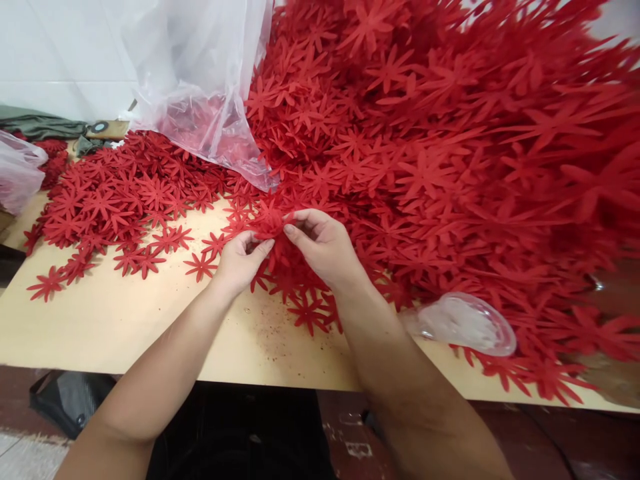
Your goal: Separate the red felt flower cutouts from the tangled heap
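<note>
Near the middle of the table, a red petalled piece (pixel 271 223) is pinched between both hands. My left hand (pixel 243 257) holds its lower left side with thumb and fingers. On its right side, my right hand (pixel 320 241) grips it between thumb and forefinger. The piece is slightly blurred, so its layers cannot be told apart. Flat red flower shapes (pixel 120 193) lie in a pile to the left. A much taller heap of red flowers (pixel 425 167) rises behind and to the right of my hands.
A clear plastic bag (pixel 200 87) stands behind the hands, with red pieces showing through. A transparent oval container (pixel 470 323) lies near the front edge of the pale table (pixel 115 320). Another plastic bag (pixel 19 170) and green cloth (pixel 40 123) are at far left.
</note>
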The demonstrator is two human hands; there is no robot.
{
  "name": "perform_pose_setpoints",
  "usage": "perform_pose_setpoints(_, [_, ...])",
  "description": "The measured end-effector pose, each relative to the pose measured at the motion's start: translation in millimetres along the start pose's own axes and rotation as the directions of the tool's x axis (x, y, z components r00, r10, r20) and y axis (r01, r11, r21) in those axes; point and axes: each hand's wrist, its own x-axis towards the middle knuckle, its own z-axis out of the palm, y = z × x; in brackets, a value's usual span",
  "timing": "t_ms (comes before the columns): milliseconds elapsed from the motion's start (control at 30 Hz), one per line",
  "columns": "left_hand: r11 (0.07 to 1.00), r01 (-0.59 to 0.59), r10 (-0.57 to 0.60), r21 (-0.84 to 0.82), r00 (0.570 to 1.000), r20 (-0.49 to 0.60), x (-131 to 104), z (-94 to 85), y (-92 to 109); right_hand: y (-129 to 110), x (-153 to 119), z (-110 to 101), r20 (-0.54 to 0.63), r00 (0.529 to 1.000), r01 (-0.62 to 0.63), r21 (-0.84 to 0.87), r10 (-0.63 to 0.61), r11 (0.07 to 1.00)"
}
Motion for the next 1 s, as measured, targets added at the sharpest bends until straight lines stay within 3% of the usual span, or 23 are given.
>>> perform_pose_setpoints(133, [0.999,0.036,-0.036,-0.015,0.999,-0.040,-2.8,1.6,3.0,-1.6,-4.3,-2.5,0.083,0.996,0.023,-0.011,-0.023,1.000])
perform_pose_setpoints(333, [0.998,0.023,-0.020,-0.052,0.998,0.060,-5.8,2.4,1.1,-3.1,-10.0,3.7,0.004,0.997,0.079,-0.286,-0.081,0.955])
perform_pose_setpoints(433, [0.998,0.044,-0.041,-0.053,0.998,0.047,-3.6,1.8,-2.9,0.9,-11.4,9.4,-0.014,0.982,0.164,-0.432,-0.188,0.887])
perform_pose_setpoints(533, [0.997,0.061,-0.062,-0.045,0.998,-0.026,-1.0,-0.5,-4.9,5.1,-9.4,11.0,-0.071,0.947,0.251,-0.449,-0.315,0.858])
perform_pose_setpoints(767, [0.999,0.047,-0.047,-0.003,0.997,-0.065,0.9,-1.7,-6.5,18.7,13.2,-15.1,-0.291,0.946,0.084,-0.211,-0.144,0.974])
perform_pose_setpoints(900, [0.999,0.047,-0.046,0.021,0.998,-0.040,2.5,-0.9,-8.8,29.5,21.5,-33.3,-0.371,0.908,0.050,-0.370,-0.197,0.928])
perform_pose_setpoints(1000, [0.997,0.039,-0.038,0.065,0.999,-0.010,1.1,-1.4,-9.3,20.7,12.4,-31.6,-0.287,0.903,0.119,-0.545,-0.319,0.830])
